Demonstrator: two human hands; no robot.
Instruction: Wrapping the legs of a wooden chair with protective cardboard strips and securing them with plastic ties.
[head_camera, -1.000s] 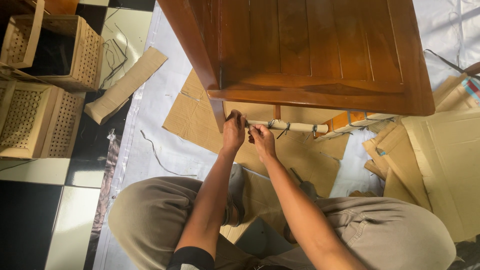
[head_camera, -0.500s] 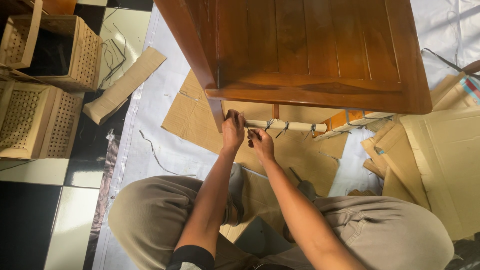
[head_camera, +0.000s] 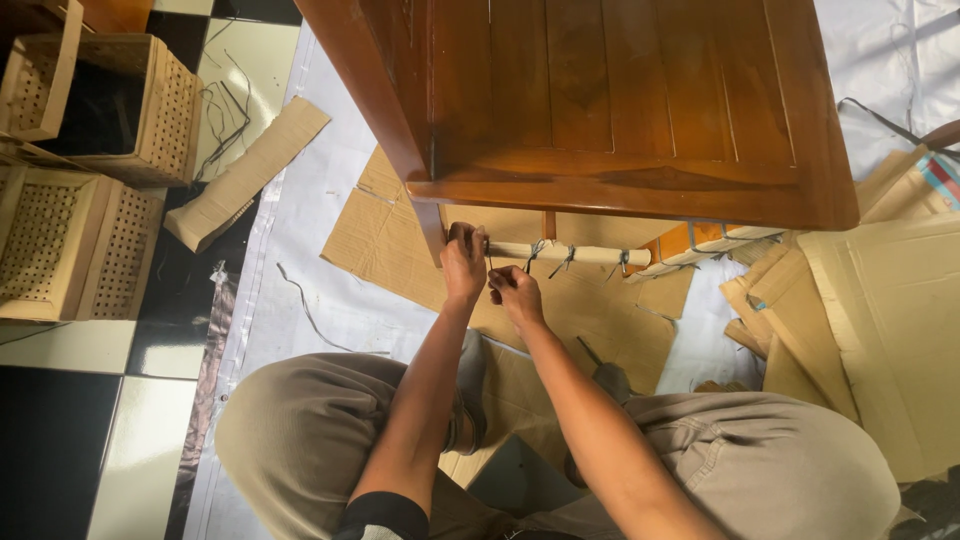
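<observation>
Fingers of the left hand (head_camera: 463, 262) are closed around the near end of a pale paper-wrapped rail (head_camera: 570, 254), right where it meets the dark wooden leg (head_camera: 432, 232) of the furniture piece (head_camera: 620, 100). Just beside it, the right hand (head_camera: 515, 290) pinches a thin dark cord (head_camera: 490, 264) between fingertips, held close under the same end of the rail; how tightly it grips is hard to tell. The rail runs level below the front edge of the varnished furniture, bound at intervals with more dark cord ties (head_camera: 566, 260), and its far end passes into orange wood with further wrapping. The wrap looks soft and thin, likely to tear or slide if pulled hard, while the rail under it seems stiff; the cord appears light and limp, best taken near its knot. Flattened cardboard sheets (head_camera: 600, 320) lie on the floor beneath, over a white plastic sheet (head_camera: 320, 290). A folded cardboard strip (head_camera: 245, 175) lies toward the floor's left side, near woven cane boxes (head_camera: 80, 240) on black and pale tiles. The person's knees in khaki trousers (head_camera: 300, 430) frame the bottom.
</observation>
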